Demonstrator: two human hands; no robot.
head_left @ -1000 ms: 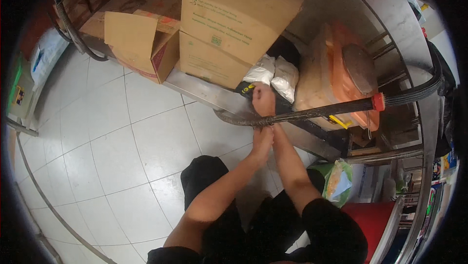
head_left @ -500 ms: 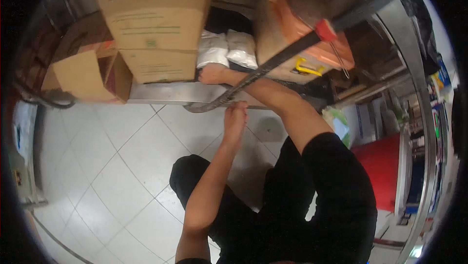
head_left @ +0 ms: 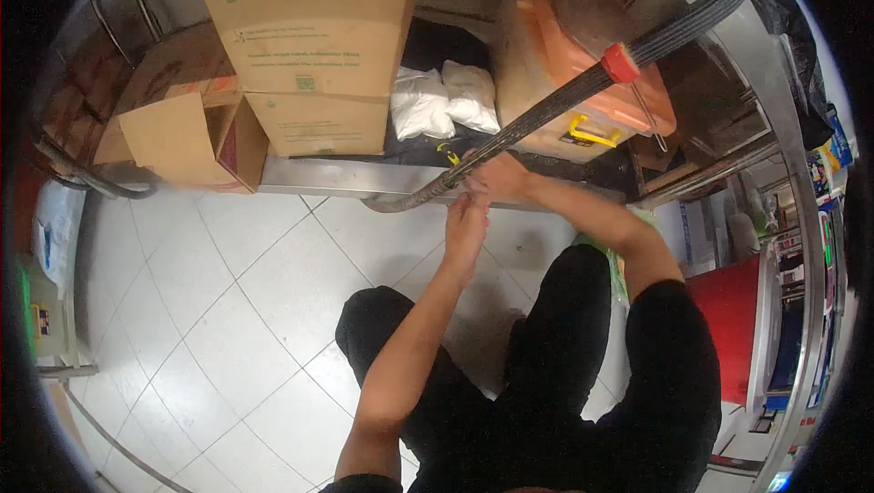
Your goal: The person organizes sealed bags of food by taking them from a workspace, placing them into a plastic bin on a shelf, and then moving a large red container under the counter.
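Note:
My left hand [head_left: 468, 220] is raised below the lower end of a dark ribbed hose [head_left: 546, 101], its fingers drawn together. What they hold, if anything, is too small to make out. My right hand [head_left: 499, 178] is close beside it, under the hose and near the shelf's front edge. The hose covers part of its fingers. A small yellow-and-black object [head_left: 448, 154] shows at the hose, just left of the right hand; I cannot tell whether that hand touches it. Behind lie two white filled bags, a left one [head_left: 421, 105] and a right one [head_left: 470, 95].
Stacked cardboard boxes [head_left: 309, 47] and an open carton [head_left: 182, 138] stand on the metal shelf [head_left: 319, 174] to the left. At the right is a bin with an orange lid [head_left: 628, 65] and a yellow latch [head_left: 592, 132]. A red container [head_left: 728, 329] stands farther right.
My right hand has drawn back from the white bags toward my left hand. The small yellow-and-black object now shows beside the hose. The whole view has shifted slightly.

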